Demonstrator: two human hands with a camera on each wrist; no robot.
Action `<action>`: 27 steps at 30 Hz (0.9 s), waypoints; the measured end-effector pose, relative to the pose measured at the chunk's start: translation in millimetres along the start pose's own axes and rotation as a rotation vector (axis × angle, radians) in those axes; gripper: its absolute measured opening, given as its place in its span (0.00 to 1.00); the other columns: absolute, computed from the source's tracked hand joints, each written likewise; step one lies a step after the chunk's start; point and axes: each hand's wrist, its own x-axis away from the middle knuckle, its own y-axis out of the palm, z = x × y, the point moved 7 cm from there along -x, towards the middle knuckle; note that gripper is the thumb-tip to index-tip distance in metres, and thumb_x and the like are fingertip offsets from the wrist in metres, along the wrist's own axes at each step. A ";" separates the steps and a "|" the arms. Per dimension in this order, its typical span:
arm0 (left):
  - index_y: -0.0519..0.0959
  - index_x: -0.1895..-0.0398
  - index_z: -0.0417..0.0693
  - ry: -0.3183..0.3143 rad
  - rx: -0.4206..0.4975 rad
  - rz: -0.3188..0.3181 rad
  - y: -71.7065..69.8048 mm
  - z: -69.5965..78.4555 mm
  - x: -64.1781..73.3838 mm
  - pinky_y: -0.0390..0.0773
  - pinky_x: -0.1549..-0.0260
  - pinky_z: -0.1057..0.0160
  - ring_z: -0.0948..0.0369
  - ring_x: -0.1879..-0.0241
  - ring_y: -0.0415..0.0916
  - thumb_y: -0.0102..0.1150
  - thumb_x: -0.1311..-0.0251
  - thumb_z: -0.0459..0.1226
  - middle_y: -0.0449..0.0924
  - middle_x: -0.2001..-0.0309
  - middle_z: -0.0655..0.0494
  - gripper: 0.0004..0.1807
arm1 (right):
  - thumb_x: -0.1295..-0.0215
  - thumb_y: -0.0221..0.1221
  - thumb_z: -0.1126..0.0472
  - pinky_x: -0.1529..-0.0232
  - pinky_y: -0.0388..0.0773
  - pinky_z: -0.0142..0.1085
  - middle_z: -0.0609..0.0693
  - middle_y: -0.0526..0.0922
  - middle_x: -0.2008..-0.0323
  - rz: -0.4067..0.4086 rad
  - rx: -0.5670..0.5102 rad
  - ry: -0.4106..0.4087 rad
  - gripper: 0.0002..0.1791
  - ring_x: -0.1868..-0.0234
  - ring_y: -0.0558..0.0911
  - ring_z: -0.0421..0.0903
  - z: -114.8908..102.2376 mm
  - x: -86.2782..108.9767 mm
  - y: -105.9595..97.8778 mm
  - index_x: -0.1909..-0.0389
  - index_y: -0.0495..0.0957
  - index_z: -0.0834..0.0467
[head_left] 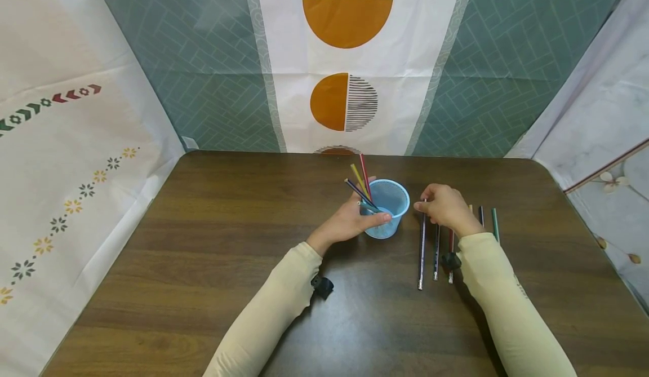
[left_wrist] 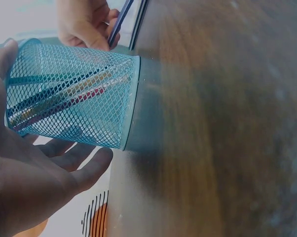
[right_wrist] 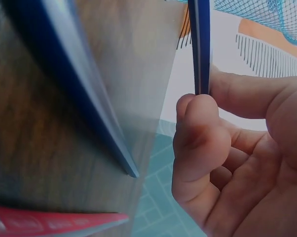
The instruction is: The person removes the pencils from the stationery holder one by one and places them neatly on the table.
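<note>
My left hand [head_left: 347, 219] grips a light blue mesh pencil cup [head_left: 383, 230] from its left side, thumb over the near side and fingers behind. Several pencils lean left inside it, among them a red pencil [head_left: 365, 175], a yellow pencil [head_left: 358, 177] and a dark blue pencil [head_left: 357, 191]. Just right of the cup, my right hand [head_left: 447, 207] pinches the far end of a blue pencil [right_wrist: 201, 44] between thumb and fingertips. That pencil's silvery near end points toward me. The left wrist view shows the lower ends of pencils through the mesh [left_wrist: 74, 94].
Right of the held pencil, more pencils lie side by side on the brown wooden table [head_left: 203, 264]: a dark blue one [head_left: 436, 256], a red one [head_left: 451, 239] and a green one [head_left: 495, 225] among them. The right forearm covers parts of some. Patterned cloths hang around the table.
</note>
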 end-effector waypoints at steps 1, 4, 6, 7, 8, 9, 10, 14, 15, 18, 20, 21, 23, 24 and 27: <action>0.45 0.25 0.67 0.003 0.005 -0.001 0.1 0.4 -0.1 0.65 0.42 0.43 0.52 0.40 0.67 0.65 0.43 0.53 0.64 0.36 0.50 0.49 | 0.34 0.61 0.58 0.74 0.74 0.39 0.56 0.79 0.71 -0.005 0.002 0.000 0.15 0.77 0.77 0.47 -0.6 0.3 0.6 0.55 0.74 0.65; 0.45 0.25 0.66 0.021 0.015 -0.002 0.4 2.0 -0.8 0.65 0.42 0.44 0.52 0.41 0.67 0.65 0.42 0.52 0.65 0.36 0.49 0.48 | 0.34 0.61 0.60 0.73 0.74 0.40 0.55 0.78 0.73 -0.018 0.014 -0.001 0.15 0.77 0.77 0.47 -1.0 -0.2 2.9 0.54 0.74 0.66; 0.45 0.25 0.65 0.024 0.018 -0.002 0.7 2.0 -1.3 0.65 0.41 0.44 0.53 0.41 0.67 0.65 0.42 0.51 0.65 0.36 0.49 0.48 | 0.34 0.61 0.60 0.72 0.74 0.41 0.54 0.77 0.76 -0.029 0.029 -0.002 0.15 0.78 0.76 0.47 -1.2 -0.1 4.8 0.53 0.74 0.66; 0.45 0.25 0.65 0.023 0.021 -0.003 0.7 2.0 -1.3 0.65 0.41 0.45 0.53 0.41 0.67 0.65 0.42 0.51 0.65 0.36 0.49 0.48 | 0.34 0.61 0.60 0.71 0.73 0.42 0.54 0.77 0.76 -0.036 0.036 0.000 0.15 0.78 0.76 0.47 -1.0 -0.1 5.7 0.53 0.74 0.66; 0.45 0.25 0.64 0.023 0.022 -0.004 0.9 1.8 -1.4 0.65 0.41 0.45 0.53 0.41 0.67 0.65 0.42 0.51 0.65 0.36 0.49 0.48 | 0.34 0.61 0.60 0.70 0.73 0.42 0.54 0.77 0.77 -0.041 0.043 0.004 0.15 0.78 0.76 0.47 -0.4 -0.1 6.7 0.52 0.73 0.65; 0.45 0.25 0.65 0.019 0.021 -0.004 1.0 1.5 -1.3 0.65 0.41 0.45 0.54 0.41 0.67 0.65 0.42 0.51 0.65 0.36 0.49 0.49 | 0.34 0.61 0.60 0.70 0.72 0.42 0.54 0.77 0.77 -0.048 0.050 0.006 0.16 0.78 0.76 0.47 -0.2 0.1 7.7 0.52 0.73 0.66; 0.45 0.25 0.65 0.016 0.020 -0.004 1.1 1.2 -1.3 0.64 0.41 0.45 0.54 0.41 0.67 0.65 0.43 0.52 0.65 0.36 0.49 0.49 | 0.34 0.61 0.60 0.70 0.72 0.43 0.54 0.77 0.76 -0.055 0.050 0.010 0.16 0.78 0.76 0.48 0.1 0.2 8.8 0.51 0.72 0.65; 0.44 0.25 0.66 0.024 0.017 -0.005 1.3 1.9 -1.2 0.65 0.41 0.46 0.55 0.41 0.67 0.65 0.42 0.52 0.65 0.36 0.50 0.49 | 0.34 0.61 0.61 0.69 0.73 0.43 0.56 0.78 0.71 -0.077 0.061 0.020 0.17 0.76 0.77 0.49 1.6 -0.2 12.5 0.50 0.72 0.65; 0.44 0.24 0.66 0.030 0.019 -0.005 1.3 2.4 -1.4 0.65 0.41 0.47 0.55 0.41 0.67 0.64 0.42 0.52 0.65 0.36 0.49 0.49 | 0.34 0.62 0.60 0.70 0.73 0.44 0.56 0.78 0.70 -0.081 0.065 0.016 0.17 0.76 0.77 0.49 1.3 -0.3 13.2 0.50 0.72 0.66; 0.44 0.25 0.66 0.047 0.029 -0.007 1.2 3.8 -2.5 0.66 0.41 0.49 0.55 0.42 0.68 0.65 0.41 0.49 0.65 0.37 0.49 0.48 | 0.35 0.62 0.60 0.70 0.73 0.44 0.56 0.79 0.71 -0.088 0.087 0.001 0.17 0.77 0.77 0.49 0.6 -1.4 14.3 0.51 0.73 0.66; 0.44 0.25 0.65 0.052 0.033 -0.007 0.8 4.0 -2.9 0.65 0.41 0.50 0.55 0.42 0.68 0.65 0.41 0.48 0.65 0.37 0.49 0.48 | 0.35 0.62 0.60 0.70 0.73 0.44 0.56 0.78 0.73 -0.094 0.095 -0.007 0.17 0.78 0.77 0.49 0.2 -2.0 15.1 0.52 0.73 0.66; 0.44 0.25 0.65 0.051 0.032 -0.009 0.5 3.7 -2.6 0.65 0.41 0.50 0.55 0.42 0.67 0.65 0.41 0.47 0.65 0.37 0.49 0.48 | 0.35 0.62 0.60 0.70 0.72 0.44 0.55 0.78 0.74 -0.096 0.100 -0.007 0.17 0.78 0.77 0.48 0.6 -2.4 15.4 0.52 0.73 0.66; 0.44 0.25 0.65 0.047 0.031 -0.010 0.0 3.5 -1.9 0.64 0.41 0.49 0.55 0.41 0.67 0.65 0.41 0.47 0.65 0.36 0.48 0.48 | 0.35 0.62 0.60 0.70 0.72 0.44 0.54 0.77 0.76 -0.100 0.106 -0.008 0.16 0.79 0.77 0.48 1.2 -2.9 16.0 0.53 0.73 0.65; 0.44 0.25 0.65 0.045 0.031 -0.009 -0.2 3.0 -1.8 0.64 0.41 0.48 0.55 0.41 0.67 0.65 0.41 0.48 0.65 0.36 0.48 0.48 | 0.35 0.62 0.59 0.70 0.72 0.44 0.54 0.77 0.76 -0.101 0.107 -0.007 0.16 0.79 0.77 0.48 1.4 -3.0 16.4 0.53 0.73 0.65; 0.45 0.25 0.65 0.036 0.033 -0.007 -0.8 2.0 -1.2 0.65 0.41 0.47 0.55 0.41 0.67 0.65 0.41 0.50 0.65 0.36 0.49 0.48 | 0.35 0.62 0.60 0.69 0.71 0.44 0.54 0.77 0.77 -0.086 0.120 -0.016 0.15 0.79 0.76 0.48 1.3 -3.5 16.0 0.54 0.73 0.64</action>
